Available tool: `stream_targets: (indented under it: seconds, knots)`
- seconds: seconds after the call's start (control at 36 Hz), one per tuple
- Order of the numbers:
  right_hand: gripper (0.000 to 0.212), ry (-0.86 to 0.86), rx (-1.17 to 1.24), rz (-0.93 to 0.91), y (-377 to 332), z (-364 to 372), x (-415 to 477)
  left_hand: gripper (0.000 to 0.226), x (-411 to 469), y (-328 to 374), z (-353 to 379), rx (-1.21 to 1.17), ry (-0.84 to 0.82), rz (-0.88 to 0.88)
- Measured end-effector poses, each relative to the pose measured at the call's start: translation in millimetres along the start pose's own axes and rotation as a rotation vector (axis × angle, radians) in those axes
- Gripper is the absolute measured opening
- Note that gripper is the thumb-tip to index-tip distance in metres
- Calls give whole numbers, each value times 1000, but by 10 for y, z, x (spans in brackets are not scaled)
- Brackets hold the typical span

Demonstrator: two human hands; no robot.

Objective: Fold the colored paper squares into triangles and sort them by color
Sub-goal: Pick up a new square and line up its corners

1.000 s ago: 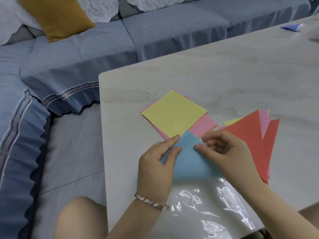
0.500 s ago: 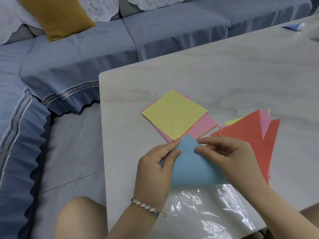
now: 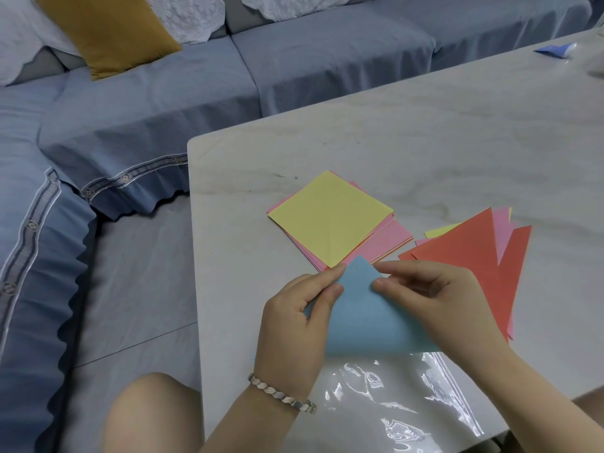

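A blue paper (image 3: 362,315) is held just above the table, folded over with one corner pointing away from me. My left hand (image 3: 294,325) pinches its left edge near that corner between thumb and fingers. My right hand (image 3: 434,302) pinches the right edge close to the same corner. Behind the blue paper lies a stack of squares (image 3: 330,220) with a yellow sheet on top and pink ones beneath. To the right lie folded triangles (image 3: 474,253), red on top, with pink and yellow edges showing underneath.
A clear plastic bag (image 3: 408,403) lies on the pale marble table (image 3: 425,132) at its near edge. A small blue folded piece (image 3: 555,49) sits at the far right. A blue sofa (image 3: 163,103) with a mustard cushion runs beyond the table's left and far edges.
The blue paper's top corner has risen slightly toward the yellow stack. Both hands have shifted their pinch closer to that corner and straightened the fold.
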State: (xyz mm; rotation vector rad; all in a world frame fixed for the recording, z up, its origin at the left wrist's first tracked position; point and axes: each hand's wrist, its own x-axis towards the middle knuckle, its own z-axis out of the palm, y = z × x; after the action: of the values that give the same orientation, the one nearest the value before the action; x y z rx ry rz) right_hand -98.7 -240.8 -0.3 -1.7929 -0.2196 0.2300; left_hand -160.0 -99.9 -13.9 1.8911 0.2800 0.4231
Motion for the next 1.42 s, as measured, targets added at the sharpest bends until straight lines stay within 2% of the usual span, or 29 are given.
stream_targets:
  seconds: [0.25, 0.33, 0.47, 0.53, 0.61, 0.72, 0.78, 0.83, 0.89, 0.94, 0.97, 1.06, 1.08, 1.17, 1.22, 1.31, 1.42]
  knots:
    - [20, -7, 20, 13, 2, -6, 21, 40, -4, -1, 8, 11, -7, 10]
    - [26, -24, 29, -3, 20, -19, 21, 27, -6, -6, 14, 40, -13, 26]
    - [20, -120, -9, -13, 44, -54, 47, 22, -12, -11, -3, 85, -19, 19]
    - [18, -185, -82, -29, 47, -70, 65, 32, -2, -2, -29, 88, -26, -5]
    - [16, -278, -202, -82, 51, -80, 87, 38, 29, 22, -77, 109, -98, -46]
    - [15, -378, -310, -122, 25, -100, 122, 11, 70, 50, -126, 200, -216, -25]
    - [13, -440, -376, -134, -9, -99, 143, 4, 97, 72, -159, 273, -295, -61]
    - [9, -508, -470, -165, -50, -85, 171, 5, 129, 99, -184, 345, -398, -122]
    - [7, -571, -607, -212, -73, -65, 213, 12, 155, 107, -186, 359, -433, -164]
    - [11, -561, -748, -259, -74, -38, 244, 23, 176, 64, -166, 288, -362, -236]
    - [12, -498, -797, -315, -66, -17, 257, 25, 189, 26, -152, 205, -301, -298]
    - [16, -161, -850, -595, -3, 46, 271, 21, 249, -117, -127, -58, -120, -492]
    - [18, -107, -852, -647, 22, 74, 273, 18, 270, -178, -119, -110, -73, -540]
    - [19, -178, -841, -659, 135, 212, 250, 17, 308, -428, -70, -124, 43, -626]
    - [25, -309, -884, -603, 285, 300, 223, 17, 302, -601, -22, -52, 67, -648]
    - [29, -577, -990, -416, 561, 371, 202, 19, 272, -737, 32, 65, 54, -630]
    - [38, -499, -1074, -344, 868, 304, 96, 21, 270, -739, 46, 135, 33, -572]
